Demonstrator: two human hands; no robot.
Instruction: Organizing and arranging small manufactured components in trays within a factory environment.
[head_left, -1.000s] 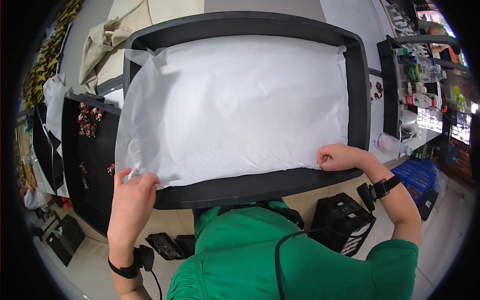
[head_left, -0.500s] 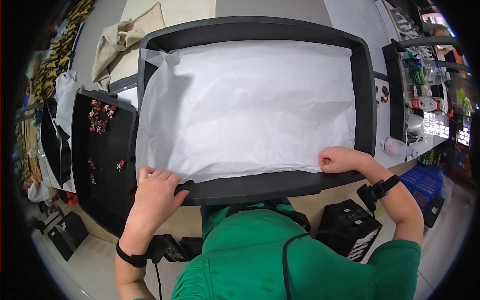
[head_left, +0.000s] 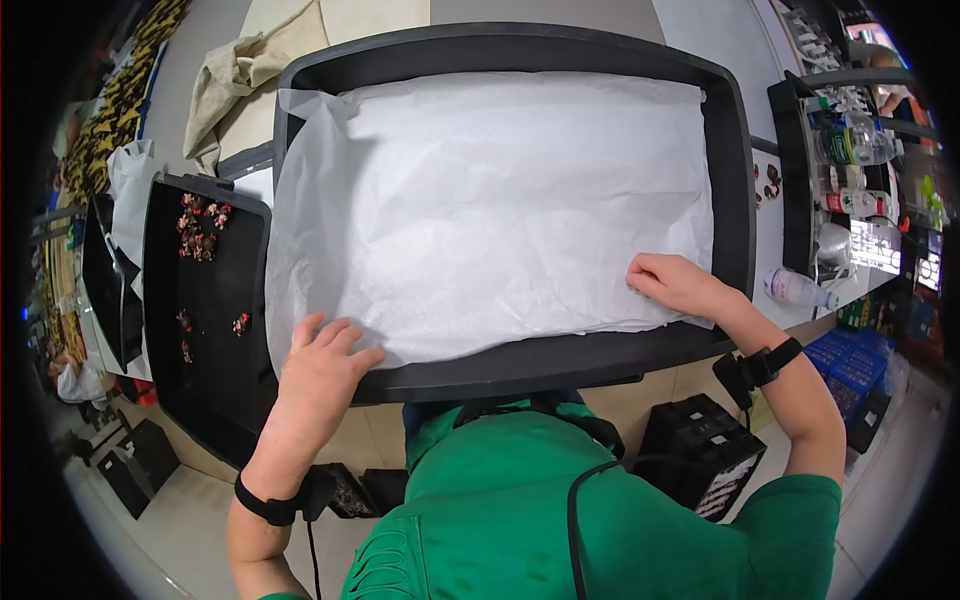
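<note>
White paper liner (head_left: pixel 480 210) covers the black tray (head_left: pixel 735 180) — left hand (head_left: pixel 320 365) flat, open; right hand (head_left: pixel 675 283) curled, pressing near-right corner; far-left corner unflattened.

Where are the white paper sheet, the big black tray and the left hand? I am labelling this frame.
white paper sheet (head_left: pixel 490 210), head view, middle of the sheet.
big black tray (head_left: pixel 520 358), head view, near rim.
left hand (head_left: pixel 320 365), head view, back of the hand.

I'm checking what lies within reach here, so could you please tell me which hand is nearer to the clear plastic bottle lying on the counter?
Right. The right hand rests on the white paper's near right corner, close to the bottle. The left hand presses the near left corner, across the black tray.
</note>
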